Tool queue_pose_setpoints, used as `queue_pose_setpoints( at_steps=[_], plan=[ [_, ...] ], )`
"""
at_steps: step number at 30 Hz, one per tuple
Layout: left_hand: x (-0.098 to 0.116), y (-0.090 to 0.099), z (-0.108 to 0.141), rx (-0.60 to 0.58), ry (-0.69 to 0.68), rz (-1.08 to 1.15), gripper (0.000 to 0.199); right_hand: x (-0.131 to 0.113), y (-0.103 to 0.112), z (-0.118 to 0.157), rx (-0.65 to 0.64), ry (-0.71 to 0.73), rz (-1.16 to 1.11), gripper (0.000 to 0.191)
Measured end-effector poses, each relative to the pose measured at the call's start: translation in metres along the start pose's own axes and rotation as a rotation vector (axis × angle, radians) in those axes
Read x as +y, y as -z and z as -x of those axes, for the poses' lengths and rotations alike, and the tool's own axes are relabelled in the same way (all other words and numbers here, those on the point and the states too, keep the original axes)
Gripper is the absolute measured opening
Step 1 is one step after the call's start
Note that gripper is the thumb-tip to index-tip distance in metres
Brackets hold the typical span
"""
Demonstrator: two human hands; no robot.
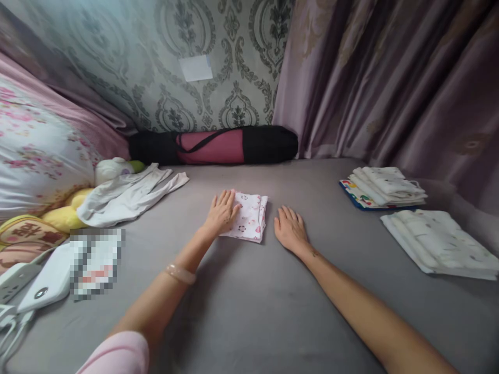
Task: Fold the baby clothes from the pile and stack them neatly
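Observation:
A folded cloth (249,217), white-pink with a small flower print, lies flat on the grey sheet in front of me. My left hand (222,213) rests flat on its left part, fingers stretched out and pointing away from me. Part of the cloth is hidden under that palm. Just right of the cloth, with a small gap, my right hand (290,228) lies palm down on the sheet, fingers extended and holding nothing. A pale bangle (180,274) circles my left forearm.
Folded white cloths (390,187) are stacked at the right, with another folded bundle (444,241) nearer. A long black and maroon bag (212,146) lies along the wall. On the left are a crumpled white garment (125,197), plush toys, a white power bank (54,275) and cables.

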State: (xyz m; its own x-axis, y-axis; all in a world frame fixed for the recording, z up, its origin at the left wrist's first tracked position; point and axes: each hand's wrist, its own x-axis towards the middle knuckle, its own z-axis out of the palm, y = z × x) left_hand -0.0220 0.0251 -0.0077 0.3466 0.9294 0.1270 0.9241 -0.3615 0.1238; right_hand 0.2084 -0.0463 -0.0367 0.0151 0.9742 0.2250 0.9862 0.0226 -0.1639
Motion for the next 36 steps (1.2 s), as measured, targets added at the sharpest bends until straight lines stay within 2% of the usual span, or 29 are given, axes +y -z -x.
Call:
queue_pose_setpoints(
  at_steps=[6, 13, 17, 23, 29, 36],
  plan=[
    [-0.007, -0.024, 0.018, -0.092, 0.007, 0.073, 0.065, -0.001, -0.001, -0.001, -0.013, -0.008, 0.010, 0.050],
    [-0.010, -0.024, 0.022, 0.011, 0.013, 0.199, 0.061, -0.002, 0.001, -0.005, -0.066, -0.045, -0.003, 0.048],
    [-0.016, -0.030, 0.022, 0.122, 0.050, 0.321, 0.057, -0.019, 0.008, -0.007, -0.105, -0.068, -0.079, 0.043],
    [-0.023, -0.034, 0.016, 0.230, 0.122, 0.360, 0.043, -0.060, 0.019, -0.017, -0.094, -0.189, -0.154, 0.059],
    [-0.029, -0.035, 0.017, 0.211, 0.116, 0.392, 0.047, -0.084, 0.017, -0.037, -0.180, -0.374, -0.286, 0.049],
    [-0.038, -0.040, 0.015, 0.145, 0.122, 0.417, 0.060, -0.089, 0.012, -0.036, -0.117, -0.386, -0.529, 0.048]
  ],
)
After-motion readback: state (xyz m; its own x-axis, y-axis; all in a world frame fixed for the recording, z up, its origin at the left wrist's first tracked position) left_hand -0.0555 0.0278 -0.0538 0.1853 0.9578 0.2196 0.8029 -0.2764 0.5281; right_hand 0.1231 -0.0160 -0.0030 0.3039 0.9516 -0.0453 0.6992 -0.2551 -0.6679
